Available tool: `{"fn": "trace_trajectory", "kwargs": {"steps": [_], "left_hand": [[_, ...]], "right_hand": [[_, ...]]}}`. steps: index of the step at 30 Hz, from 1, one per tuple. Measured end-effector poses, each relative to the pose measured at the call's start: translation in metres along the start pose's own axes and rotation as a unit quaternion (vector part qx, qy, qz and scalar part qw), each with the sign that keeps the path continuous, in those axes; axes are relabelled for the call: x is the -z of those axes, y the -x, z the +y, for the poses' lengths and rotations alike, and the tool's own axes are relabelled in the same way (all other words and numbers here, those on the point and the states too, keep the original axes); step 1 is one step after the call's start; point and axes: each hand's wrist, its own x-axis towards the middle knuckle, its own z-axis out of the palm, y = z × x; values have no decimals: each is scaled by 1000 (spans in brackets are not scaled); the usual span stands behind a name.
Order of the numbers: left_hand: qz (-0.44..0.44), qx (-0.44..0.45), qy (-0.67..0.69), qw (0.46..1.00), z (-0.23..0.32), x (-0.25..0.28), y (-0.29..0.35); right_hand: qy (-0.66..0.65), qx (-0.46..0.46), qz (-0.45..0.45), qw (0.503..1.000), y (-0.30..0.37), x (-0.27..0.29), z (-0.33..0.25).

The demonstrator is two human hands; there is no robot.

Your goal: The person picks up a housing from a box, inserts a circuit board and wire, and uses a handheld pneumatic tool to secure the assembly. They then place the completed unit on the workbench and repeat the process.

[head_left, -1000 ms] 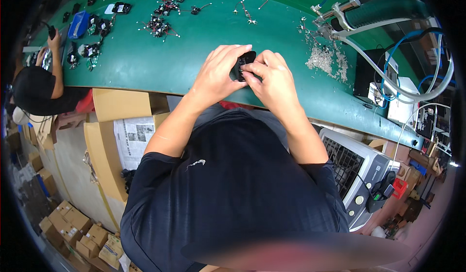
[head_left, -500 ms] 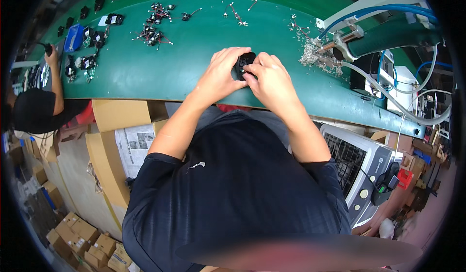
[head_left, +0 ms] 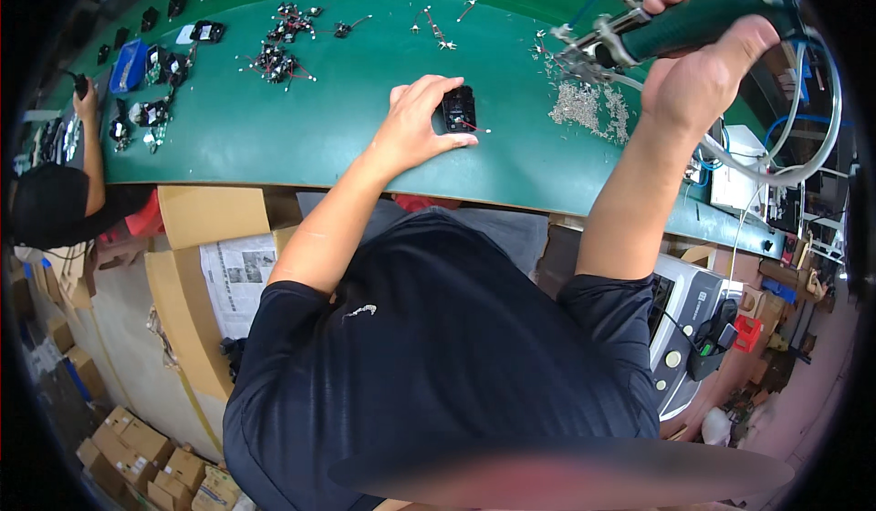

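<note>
My left hand [head_left: 412, 126] holds a small black plastic housing [head_left: 459, 105] on the green bench, its thumb at the near edge and fingers at the far edge. The open side of the housing faces up, and a thin red wire with a white end [head_left: 480, 130] sticks out to its right. At the far right, my right hand [head_left: 698, 78] is wrapped round the dark green body of a powered screwdriver [head_left: 671, 35] with metal fittings and air hoses. Its metal front points left, above a scatter of small silver screws [head_left: 579, 105].
Bunches of wired black parts [head_left: 278, 59] lie on the bench [head_left: 365, 73] at the back left. A blue bin [head_left: 129, 66] and more black housings [head_left: 208, 32] stand beyond. Another person [head_left: 55, 182] works at the far left. Cardboard boxes [head_left: 214, 217] and an air cooler [head_left: 684, 328] flank me.
My right hand has left the housing and moved up and right to grip the screwdriver, which has shifted up. My left hand stays on the housing, whose wire now shows.
</note>
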Motion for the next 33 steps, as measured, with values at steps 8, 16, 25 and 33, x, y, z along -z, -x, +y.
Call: {"fn": "trace_trajectory", "kwargs": {"steps": [8,16,25,33], "left_hand": [[19,-34,-13,999,-4,-4,3],[25,-55,-9,998,-3,-4,3],[12,-39,1,999,1,1,2],[17,-52,0,999,-1,0,1]], "right_hand": [[-91,57,-127,986,40,8,55],[-59,-22,-143,988,62,17,65],[3,-16,-135,991,60,19,76],[-73,-13,-151,986,65,14,74]]}}
